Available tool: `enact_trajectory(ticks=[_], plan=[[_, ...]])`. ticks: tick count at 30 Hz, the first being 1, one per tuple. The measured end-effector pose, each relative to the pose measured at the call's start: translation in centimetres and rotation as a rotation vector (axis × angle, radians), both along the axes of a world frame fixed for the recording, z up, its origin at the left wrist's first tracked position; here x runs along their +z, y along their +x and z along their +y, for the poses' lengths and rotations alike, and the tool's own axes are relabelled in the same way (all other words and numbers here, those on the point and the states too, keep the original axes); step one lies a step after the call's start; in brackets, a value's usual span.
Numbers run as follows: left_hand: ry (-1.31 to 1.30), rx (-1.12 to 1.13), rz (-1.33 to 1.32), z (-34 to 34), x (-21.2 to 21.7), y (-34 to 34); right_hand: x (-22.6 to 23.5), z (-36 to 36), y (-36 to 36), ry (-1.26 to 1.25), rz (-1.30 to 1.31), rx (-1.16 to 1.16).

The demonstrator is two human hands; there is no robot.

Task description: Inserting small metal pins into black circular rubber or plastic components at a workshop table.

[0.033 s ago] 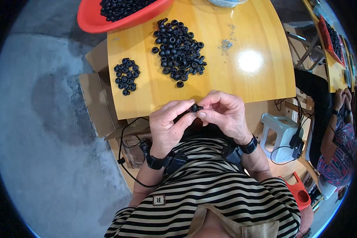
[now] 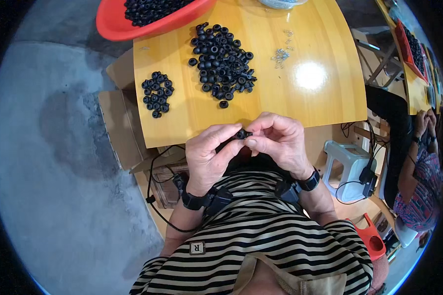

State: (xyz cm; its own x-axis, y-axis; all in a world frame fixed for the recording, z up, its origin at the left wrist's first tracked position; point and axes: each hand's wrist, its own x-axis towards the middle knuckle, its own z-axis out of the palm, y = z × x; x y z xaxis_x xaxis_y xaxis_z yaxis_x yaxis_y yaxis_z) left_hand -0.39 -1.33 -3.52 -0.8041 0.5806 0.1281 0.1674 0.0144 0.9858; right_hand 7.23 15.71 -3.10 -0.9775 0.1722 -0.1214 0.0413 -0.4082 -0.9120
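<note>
Just off the table's near edge, my left hand [image 2: 209, 152] pinches a small round black part [image 2: 241, 133] with a narrow stub between thumb and fingertips. My right hand [image 2: 280, 140] is closed at the stub end of that same part, thumb against forefinger. Whether a tiny piece sits between those right fingertips is hidden. Beyond my hands, a big pile of similar black parts [image 2: 221, 64] lies mid-table. A smaller group of them [image 2: 157, 94] lies to its left. Several tiny shiny clear or metal pieces [image 2: 280, 56] are scattered to the right of the big pile.
A red basin [image 2: 157, 27] of black parts stands at the far left of the wooden table [image 2: 325, 108], and a clear tub [image 2: 282, 4] at the far edge. An open cardboard box [image 2: 118, 123] is below left. Right are a plastic stool [image 2: 352, 162], cables and another person [image 2: 418, 182].
</note>
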Motion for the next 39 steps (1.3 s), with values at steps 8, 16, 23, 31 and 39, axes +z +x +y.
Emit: enact_trajectory(ticks=[8,16,23,31,39], plan=[[0.024,0.014,-0.032,0.2,0.3,0.4,0.4,-0.2,0.1,-0.081,0.000,-0.025],[0.072,0.066,0.021,0.7,-0.1,0.4,0.0,0.1,0.2,-0.081,0.013,-0.018],[0.206,0.008,-0.157,0.6,-0.2,0.2,-0.3,0.5,0.3,-0.111,0.060,-0.057],[0.386,-0.030,-0.517,0.6,-0.3,0.7,-0.4,0.8,0.2,-0.062,0.130,-0.101],[0.322,-0.026,-0.421,0.8,-0.2,0.8,-0.1,0.7,0.3,0.027,0.151,-0.130]])
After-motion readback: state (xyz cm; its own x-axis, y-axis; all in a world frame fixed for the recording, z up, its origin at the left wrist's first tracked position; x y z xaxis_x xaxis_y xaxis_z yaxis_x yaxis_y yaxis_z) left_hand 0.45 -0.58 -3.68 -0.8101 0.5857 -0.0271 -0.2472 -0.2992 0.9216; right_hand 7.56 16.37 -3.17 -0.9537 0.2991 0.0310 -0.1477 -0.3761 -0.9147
